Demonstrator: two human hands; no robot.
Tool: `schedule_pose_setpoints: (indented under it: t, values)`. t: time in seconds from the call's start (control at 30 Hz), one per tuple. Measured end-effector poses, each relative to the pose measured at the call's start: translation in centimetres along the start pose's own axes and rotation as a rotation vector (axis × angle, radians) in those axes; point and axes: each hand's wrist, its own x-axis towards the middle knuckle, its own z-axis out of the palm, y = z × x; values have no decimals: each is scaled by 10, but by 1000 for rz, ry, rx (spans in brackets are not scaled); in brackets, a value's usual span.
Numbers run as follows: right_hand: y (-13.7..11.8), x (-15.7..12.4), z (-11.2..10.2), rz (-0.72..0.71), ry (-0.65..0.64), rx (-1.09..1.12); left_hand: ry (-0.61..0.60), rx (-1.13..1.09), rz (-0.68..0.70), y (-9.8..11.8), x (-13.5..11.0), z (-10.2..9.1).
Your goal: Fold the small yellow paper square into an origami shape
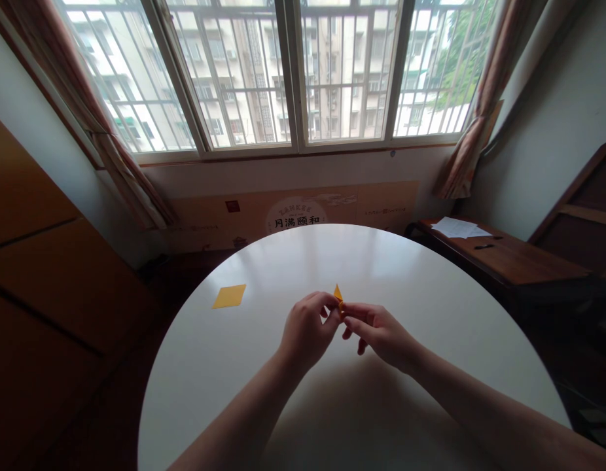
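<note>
A small piece of folded yellow paper (338, 293) is pinched between my two hands above the middle of the white table. One pointed tip sticks up past the fingers; its lower part is mostly hidden by them. My left hand (310, 327) grips it with thumb and curled fingers from the left. From the right, my right hand (379, 332) holds the lower edge between thumb and forefinger, its other fingers loosely bent below. A flat yellow paper square (229, 296) lies apart on the table, to the left of my hands.
The round white table (195, 386) has a curved edge all around. Beyond it are a long printed cardboard panel (386, 208) and a barred window. On the right, a low wooden table (533, 258) bears white papers (460, 227) and a dark pen (484, 246).
</note>
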Motion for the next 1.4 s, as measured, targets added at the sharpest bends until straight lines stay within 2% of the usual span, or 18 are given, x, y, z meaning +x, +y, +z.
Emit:
schedule_pose_setpoints:
  t: [0.37, 0.57, 0.7, 1.07, 1.4]
  values:
    - [-5, -1, 3, 17, 2, -12, 27, 74, 28, 0, -2, 0]
    - [-11, 1, 3, 86, 126, 50, 41, 134, 58, 2, -3, -1]
    - [-13, 0, 3, 92, 148, 49, 52, 178, 107, 5, -4, -1]
    - [-12, 0, 6, 29, 109, 14, 75, 294, 201, 6, -4, -2]
    - [-14, 1, 3, 137, 150, 145, 39, 288, 368, 0, -2, -3]
